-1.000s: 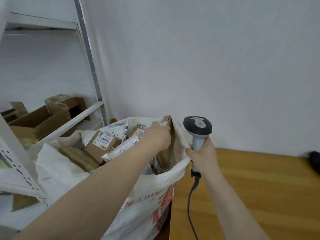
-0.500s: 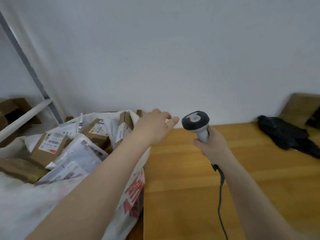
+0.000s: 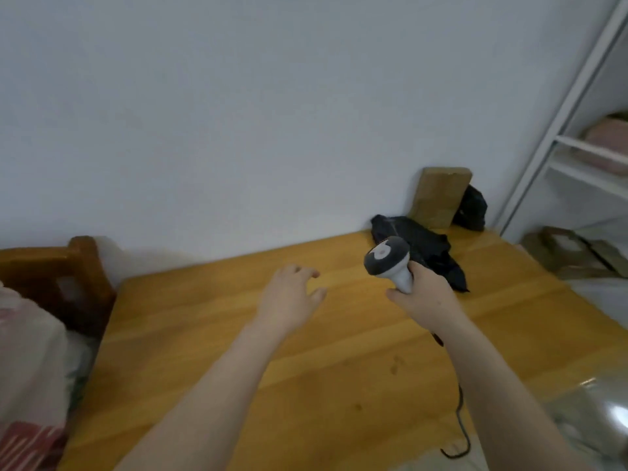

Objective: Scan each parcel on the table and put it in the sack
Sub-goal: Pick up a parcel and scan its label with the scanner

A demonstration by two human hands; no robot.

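My left hand [image 3: 292, 295] hangs spread; my right hand [image 3: 426, 299] clamps the scanner [image 3: 387, 260]. That limp black parcel [image 3: 428, 244] at one o'clock may slip.

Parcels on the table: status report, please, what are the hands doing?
Left hand open, empty, over the table. Right hand grips the scanner. Black parcel and brown box by the wall, not yet in the sack. Nothing between hands and parcels.

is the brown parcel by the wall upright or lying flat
Upright: the brown parcel stands on end, leaning back at the wall.
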